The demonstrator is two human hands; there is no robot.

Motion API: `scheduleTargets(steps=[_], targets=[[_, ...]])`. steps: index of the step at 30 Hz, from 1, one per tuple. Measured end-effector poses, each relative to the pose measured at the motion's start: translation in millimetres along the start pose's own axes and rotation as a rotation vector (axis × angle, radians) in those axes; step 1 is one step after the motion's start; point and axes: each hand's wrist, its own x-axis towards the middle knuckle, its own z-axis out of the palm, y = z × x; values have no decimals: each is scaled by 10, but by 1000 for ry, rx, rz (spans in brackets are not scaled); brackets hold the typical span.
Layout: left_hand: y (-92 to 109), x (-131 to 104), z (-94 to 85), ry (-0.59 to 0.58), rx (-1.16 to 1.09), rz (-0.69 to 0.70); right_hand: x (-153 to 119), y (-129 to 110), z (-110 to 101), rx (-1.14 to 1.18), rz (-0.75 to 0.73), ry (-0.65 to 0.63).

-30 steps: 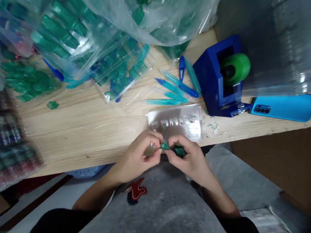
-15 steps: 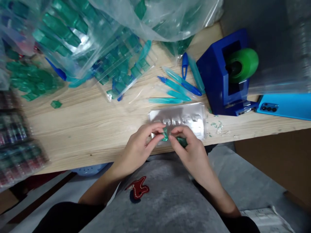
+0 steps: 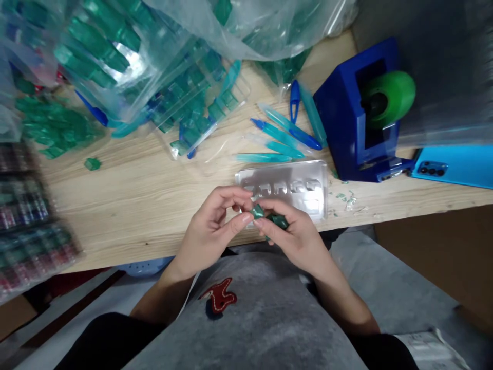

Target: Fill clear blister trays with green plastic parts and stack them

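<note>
two bare hands meet in the head view, over the near part of the desk (image 3: 134,205). the right hand (image 3: 298,234) has its grip pinching a small green piece (image 3: 258,211) between thumb and forefinger, with darker green bits (image 3: 279,221) tucked in its curled fingers. the left hand (image 3: 208,226) comes at the piece from the other side, thumb tip against it; whether that grip pinches too or only steadies, i cannot tell.

what has just changed: a moment ago the fingertips of the two hands stood apart, the piece nearer the left; now they close in around it. i judge from this that the piece is being worked between both hands rather than set down. it is held by the near side of the clear tray (image 3: 281,172), with pens (image 3: 285,136) lying beyond and the blue tape dispenser (image 3: 342,113) off to the right.
</note>
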Motion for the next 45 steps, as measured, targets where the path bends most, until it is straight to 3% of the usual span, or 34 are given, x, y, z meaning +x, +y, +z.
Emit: scheduleTargets(steps=[5,7,11,14,17,19,24,31,34,36,39,42,45], targets=[[-5,18,-80,-202,-49,-98,18,-8,43,51,-7,-56],[-50,25,-76,-131,82,-66,16,35,78,-18,-14,17],[-151,63,-8,147,543,110,4,79,142,-278,-51,209],[-196,127,24,176,796,218,-20,57,138,-425,-69,273],[-218,181,8,163,908,288,-40,53,99,-426,-62,309],[-219,185,-18,144,909,333,-47,66,77,-358,-77,299],[-250,97,-69,-33,874,505,-77,46,56,-34,-50,249],[-536,186,-94,-76,1004,696,-77,-2,-28,527,105,69],[-577,208,-163,-101,1046,739,-95,42,-18,645,94,44],[-557,188,-220,-118,1033,731,-102,78,-2,629,49,45],[-460,109,-247,-140,907,551,-90,104,31,562,22,29],[-336,30,-182,-141,717,360,-64,80,77,558,40,56],[-253,0,-114,-162,624,307,-51,31,112,573,52,72]])
